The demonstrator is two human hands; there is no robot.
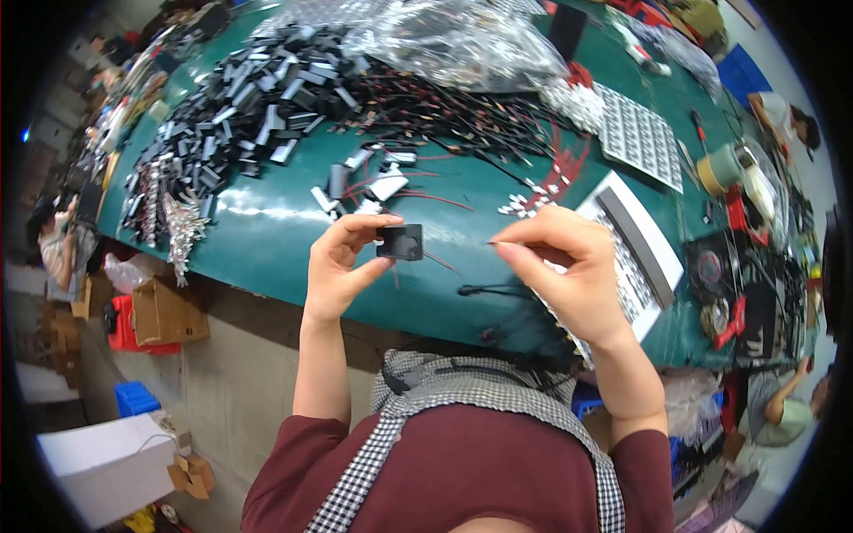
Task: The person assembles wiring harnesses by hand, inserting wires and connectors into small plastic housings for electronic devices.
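Observation:
My left hand (pixel 342 262) pinches a small black rectangular case (pixel 402 242) between thumb and fingertips, its recessed face turned up, above the green table. To its right, my right hand (pixel 569 266) is closed in a pinch on a tiny dark thing that I cannot make out, apart from the case. Just beyond my left hand lie several loose black and silver blocks (pixel 338 180) and a white piece (pixel 387 185) with thin red wires (pixel 440 197). Black cable ends (pixel 484 290) lie near the table's front edge beside my right hand.
A big heap of black cases (pixel 258 98) covers the far left. Black wires (pixel 444 107) and clear plastic bags (pixel 453 40) lie beyond. To the right are a tray of small round parts (pixel 638 138), a white sheet (pixel 653 258) and a tape roll (pixel 718 169). Other people sit at both sides.

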